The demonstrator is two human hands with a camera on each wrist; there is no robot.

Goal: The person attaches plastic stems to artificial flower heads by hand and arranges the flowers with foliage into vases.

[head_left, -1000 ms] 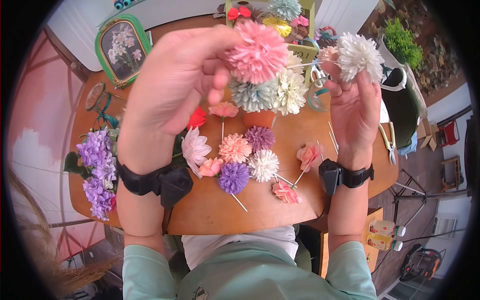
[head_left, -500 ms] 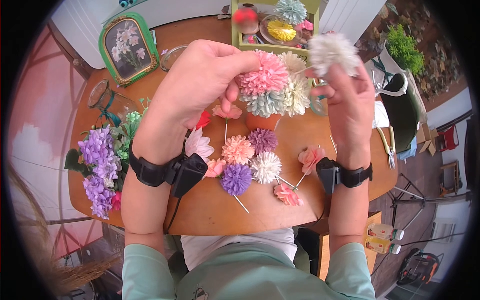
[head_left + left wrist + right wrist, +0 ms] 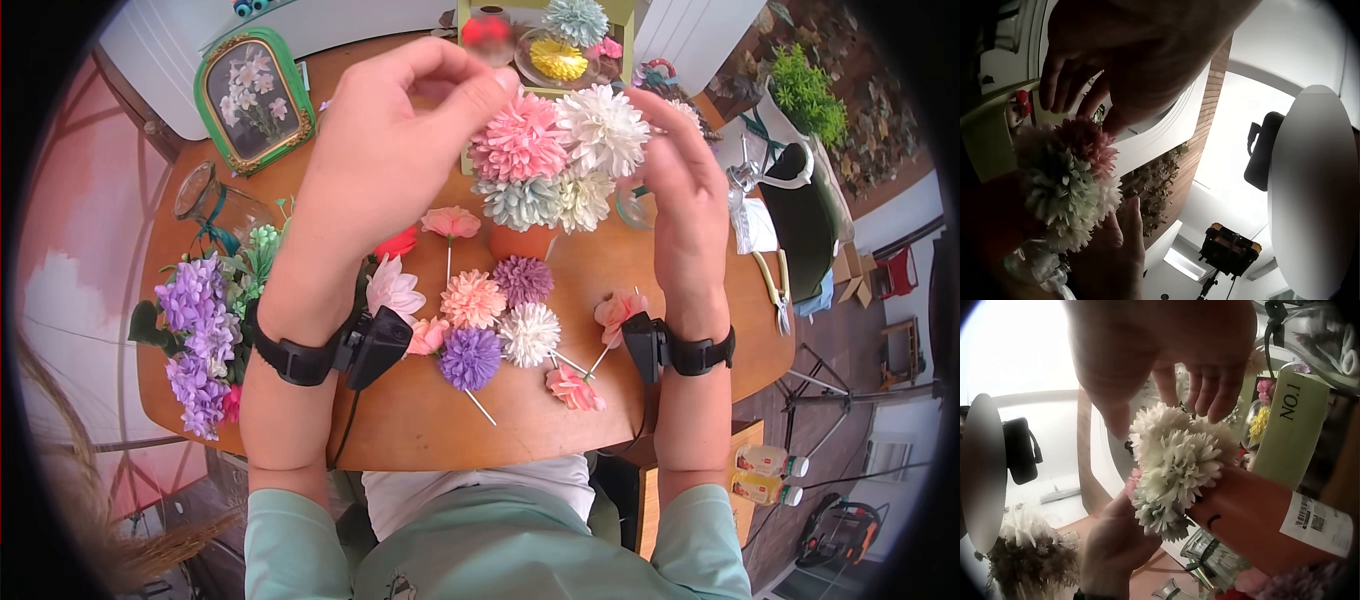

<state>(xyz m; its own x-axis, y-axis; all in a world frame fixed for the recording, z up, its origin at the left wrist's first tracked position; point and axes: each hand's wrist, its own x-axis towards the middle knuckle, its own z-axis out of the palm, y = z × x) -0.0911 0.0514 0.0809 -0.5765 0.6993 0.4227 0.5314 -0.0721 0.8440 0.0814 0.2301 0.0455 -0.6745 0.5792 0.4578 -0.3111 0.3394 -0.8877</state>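
A terracotta-colored pot [image 3: 1241,519] holds a cluster of artificial pompom flowers: a pink flower [image 3: 520,140], a white flower [image 3: 603,128], a pale blue flower [image 3: 518,203] and a cream flower [image 3: 583,198]. My left hand [image 3: 400,140] is at the pink flower's upper left, its thumb and fingertips close over the petals. On the other side, my right hand [image 3: 685,190] reaches to the white flower with fairly straight fingers. In the right wrist view, the right thumb and fingers [image 3: 1209,394] lie on either side of the white bloom. Petals hide the stems.
Loose flowers, including a purple pompom [image 3: 470,358] and a peach pompom [image 3: 472,299], lie on the wooden table [image 3: 420,430]. Purple blossoms [image 3: 195,310], a glass vase [image 3: 205,195] and a green frame [image 3: 250,100] stand left. Pliers [image 3: 775,290] lie at the right edge.
My right hand has brought the white flower leftward, and it now sits against the pink flower in the cluster. The pink flower has lowered into the cluster; the left hand has lifted slightly off it.
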